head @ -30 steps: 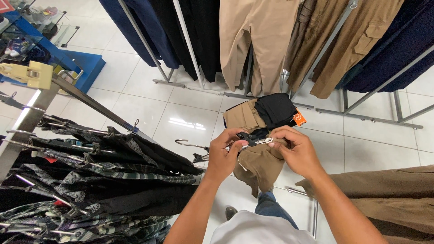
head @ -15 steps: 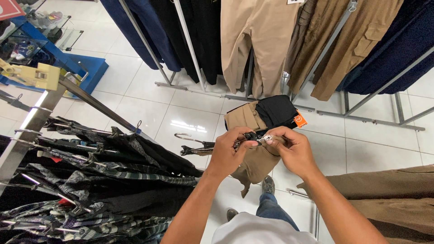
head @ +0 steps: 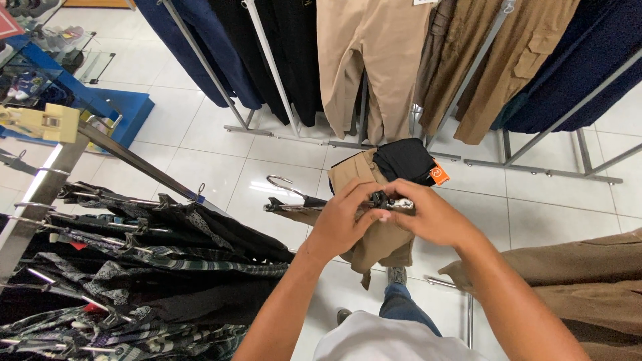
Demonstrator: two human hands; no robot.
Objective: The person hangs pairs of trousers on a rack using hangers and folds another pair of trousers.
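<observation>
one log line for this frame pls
left hand: pinching hanger clip | right hand: gripping same clip end | khaki trousers: hanging from clip hanger | rack of patterned garments: beside left arm

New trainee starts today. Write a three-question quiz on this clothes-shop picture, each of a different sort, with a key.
1. True or false: both hands grip the hanger clip.
2. The garment on the hanger is: A) blue B) tan C) white.
3. What colour is the tag beside the folded black garment?

Key
1. True: the left hand and right hand meet at the hanger clip.
2. B: tan garment.
3. Orange tag by the black garment.
</observation>
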